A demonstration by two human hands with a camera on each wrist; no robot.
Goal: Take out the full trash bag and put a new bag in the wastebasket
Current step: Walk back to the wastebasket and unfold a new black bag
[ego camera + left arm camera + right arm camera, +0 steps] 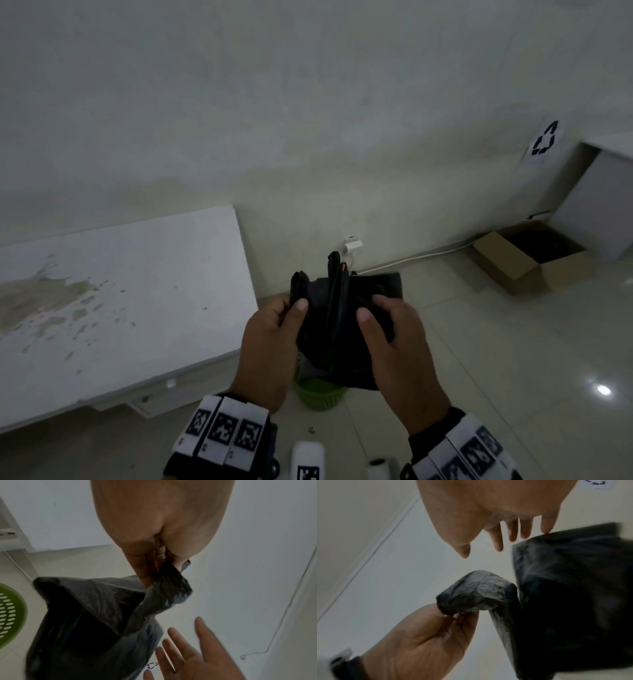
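Hanging lengthwise top to bottom at frame center, the black trash bag point(337, 329) was above the green wastebasket point(318, 394). The left hand point(270, 346) pinched its upper edge; the right hand point(400, 346) lay released, fingers point(546, 524) straight, 1 fingertip touching it. A cardboard box point(527, 260) sat at right on glossy floor tiles point(496, 359).

The trash bag point(342, 318) is black, greying where its plastic crinkles. The wastebasket point(318, 394) is bright green, perforated with pale oval holes. The cardboard box point(513, 263) is brown. Black-and-white square-patterned markers point(222, 431) band both wrists.
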